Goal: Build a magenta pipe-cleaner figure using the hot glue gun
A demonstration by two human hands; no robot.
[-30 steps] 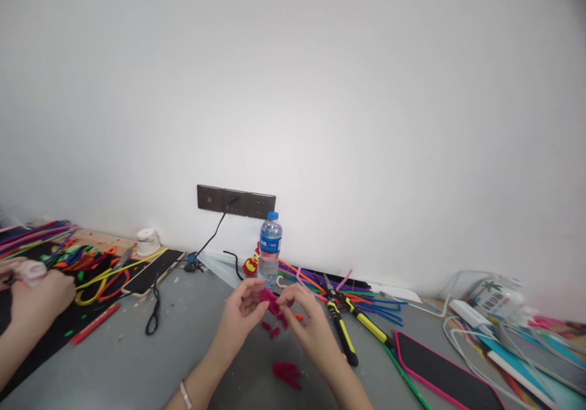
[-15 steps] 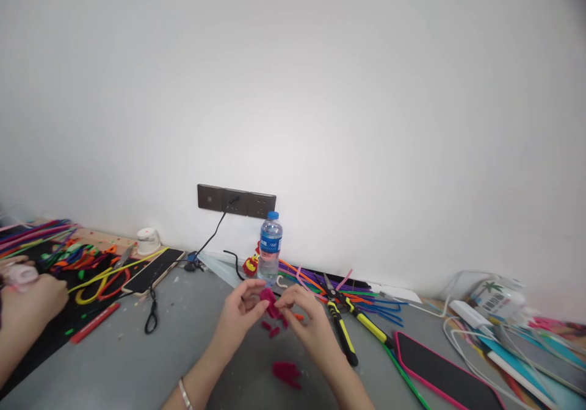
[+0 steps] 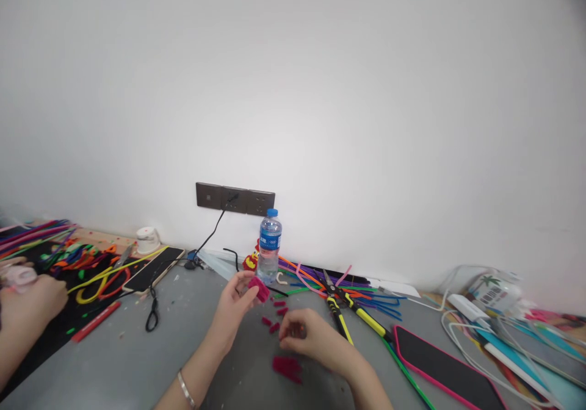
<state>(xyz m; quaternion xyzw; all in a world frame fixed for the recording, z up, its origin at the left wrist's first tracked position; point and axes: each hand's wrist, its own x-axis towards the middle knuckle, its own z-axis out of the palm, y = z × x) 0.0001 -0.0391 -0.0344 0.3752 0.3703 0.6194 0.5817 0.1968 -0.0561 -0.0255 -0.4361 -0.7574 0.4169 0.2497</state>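
Note:
My left hand (image 3: 233,303) pinches a fuzzy magenta pipe-cleaner piece (image 3: 259,289), a small folded bundle, in front of the water bottle (image 3: 270,245). Lower and to the right, my right hand (image 3: 309,337) hangs just above the table with its fingers curled and the fingertips close to the thumb. Whatever may be between those tips is hidden. Several short magenta pipe-cleaner bits (image 3: 274,327) lie just left of the right fingertips. Below that hand rests a larger flat magenta pipe-cleaner piece (image 3: 287,368).
Yellow-and-black pliers (image 3: 366,321) and a pink-rimmed phone (image 3: 446,367) lie on the right, by coloured pipe cleaners (image 3: 384,305). Left are a black phone (image 3: 155,269), a red pen (image 3: 96,321), scissors (image 3: 107,282) and another person's hand (image 3: 50,297). White cables (image 3: 458,343) tangle at far right.
My right hand has left the magenta piece and moved down and right towards the table. My left hand keeps the piece, shifted slightly left and up.

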